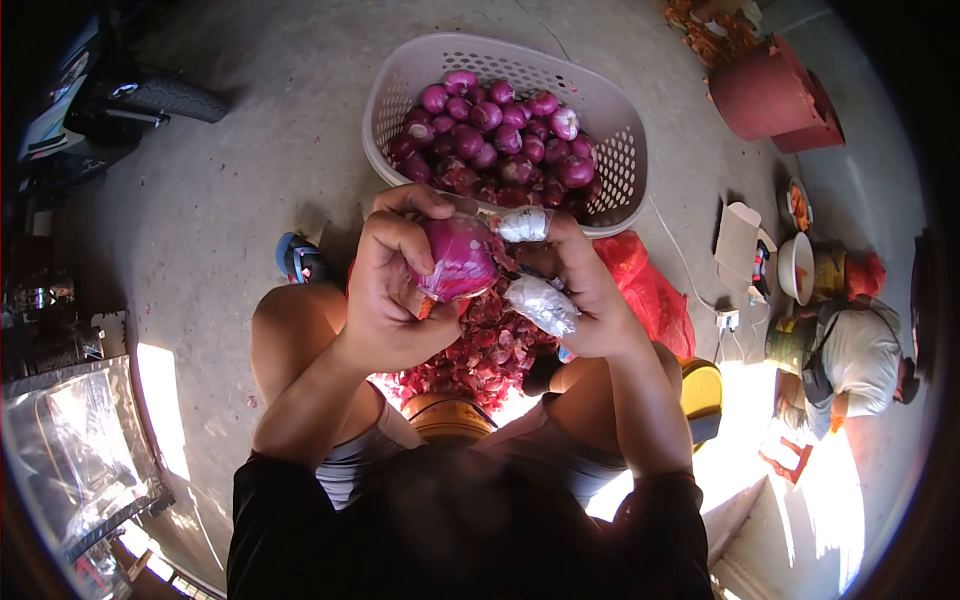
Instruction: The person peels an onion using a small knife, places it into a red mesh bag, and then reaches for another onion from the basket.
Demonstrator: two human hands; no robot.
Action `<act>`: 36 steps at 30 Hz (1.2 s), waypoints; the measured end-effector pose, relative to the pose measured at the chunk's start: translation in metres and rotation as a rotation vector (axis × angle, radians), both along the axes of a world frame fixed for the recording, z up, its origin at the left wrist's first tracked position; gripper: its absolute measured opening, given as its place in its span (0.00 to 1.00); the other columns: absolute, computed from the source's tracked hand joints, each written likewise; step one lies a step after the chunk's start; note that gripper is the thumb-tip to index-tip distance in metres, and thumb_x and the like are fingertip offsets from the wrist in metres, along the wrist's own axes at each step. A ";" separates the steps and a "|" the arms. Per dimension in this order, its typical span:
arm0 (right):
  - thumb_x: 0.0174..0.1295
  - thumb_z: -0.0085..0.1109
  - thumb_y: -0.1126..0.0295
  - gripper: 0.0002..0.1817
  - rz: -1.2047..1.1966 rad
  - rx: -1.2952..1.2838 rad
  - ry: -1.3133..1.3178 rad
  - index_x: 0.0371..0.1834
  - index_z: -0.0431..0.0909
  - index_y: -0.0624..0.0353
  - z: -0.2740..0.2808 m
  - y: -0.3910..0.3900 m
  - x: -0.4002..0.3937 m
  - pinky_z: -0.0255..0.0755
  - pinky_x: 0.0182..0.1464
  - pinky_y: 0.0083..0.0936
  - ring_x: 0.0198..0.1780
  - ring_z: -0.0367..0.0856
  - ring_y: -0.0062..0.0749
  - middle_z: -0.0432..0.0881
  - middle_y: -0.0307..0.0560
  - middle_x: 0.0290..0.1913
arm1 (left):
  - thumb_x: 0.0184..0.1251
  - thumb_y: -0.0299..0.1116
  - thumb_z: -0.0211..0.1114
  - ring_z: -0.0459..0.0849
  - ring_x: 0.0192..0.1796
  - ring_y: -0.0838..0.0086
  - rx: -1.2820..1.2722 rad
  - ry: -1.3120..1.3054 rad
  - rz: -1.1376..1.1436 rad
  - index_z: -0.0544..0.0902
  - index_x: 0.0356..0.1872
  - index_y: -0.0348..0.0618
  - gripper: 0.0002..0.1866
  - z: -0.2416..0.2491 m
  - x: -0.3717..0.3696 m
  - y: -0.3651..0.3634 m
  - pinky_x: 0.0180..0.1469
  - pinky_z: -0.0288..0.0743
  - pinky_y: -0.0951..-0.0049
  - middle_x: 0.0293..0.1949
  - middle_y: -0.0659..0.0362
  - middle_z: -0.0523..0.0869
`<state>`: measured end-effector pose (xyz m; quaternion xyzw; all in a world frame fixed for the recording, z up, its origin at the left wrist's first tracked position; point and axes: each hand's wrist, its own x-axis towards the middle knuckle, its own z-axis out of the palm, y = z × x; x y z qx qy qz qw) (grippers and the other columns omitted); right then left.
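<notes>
A large red onion (455, 258) sits in my left hand (385, 275), whose fingers curl round its left side. My right hand (590, 285) is at the onion's right side, its foil-like silvery wrapped thumb and finger gripping that edge, where loose dark red skin (508, 262) shows. Whether a small tool is also between those fingers cannot be made out. Below both hands lies a heap of red onion skins (465, 350), above a yellow-orange container (447, 418) between my knees. Just beyond my hands stands a pale perforated basket (385, 90) with many purple onions (485, 118) in it.
A red plastic bag (645, 295) lies right of the basket. Farther right are an open cardboard box (738, 240), a white bowl (796, 268), a power socket (727, 319) with cords, and another person (855, 355) bending down. A reddish tub (765, 95) stands back right; a wheel (170, 95) is back left.
</notes>
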<state>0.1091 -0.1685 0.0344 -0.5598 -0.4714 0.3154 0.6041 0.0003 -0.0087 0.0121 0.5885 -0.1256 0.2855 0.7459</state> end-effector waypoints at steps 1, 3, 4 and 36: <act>0.55 0.54 0.84 0.27 0.004 -0.002 -0.004 0.60 0.59 0.64 0.001 0.000 0.000 0.69 0.45 0.21 0.46 0.78 0.26 0.73 0.47 0.51 | 0.35 0.08 0.51 0.65 0.63 0.59 -0.011 0.005 -0.004 0.60 0.37 0.48 0.26 0.000 0.000 0.000 0.61 0.68 0.62 0.52 0.54 0.61; 0.57 0.53 0.84 0.26 -0.012 0.024 -0.004 0.60 0.59 0.64 0.001 0.003 -0.001 0.69 0.44 0.20 0.44 0.77 0.26 0.72 0.47 0.51 | 0.35 0.08 0.52 0.65 0.63 0.59 -0.014 0.012 -0.003 0.60 0.37 0.47 0.26 -0.001 -0.001 0.000 0.61 0.68 0.62 0.52 0.54 0.61; 0.57 0.53 0.84 0.26 -0.010 0.024 -0.024 0.60 0.59 0.64 -0.002 0.002 0.000 0.69 0.44 0.21 0.45 0.77 0.26 0.72 0.47 0.52 | 0.35 0.08 0.52 0.65 0.63 0.59 -0.006 0.013 0.001 0.60 0.37 0.47 0.26 -0.002 -0.001 0.000 0.61 0.68 0.62 0.52 0.54 0.61; 0.59 0.51 0.83 0.21 -0.072 0.092 -0.185 0.55 0.62 0.62 -0.015 0.002 0.000 0.71 0.49 0.25 0.46 0.80 0.31 0.75 0.50 0.52 | 0.34 0.07 0.51 0.66 0.62 0.64 -0.199 0.022 -0.099 0.60 0.39 0.47 0.28 0.000 -0.003 0.002 0.57 0.70 0.68 0.54 0.54 0.60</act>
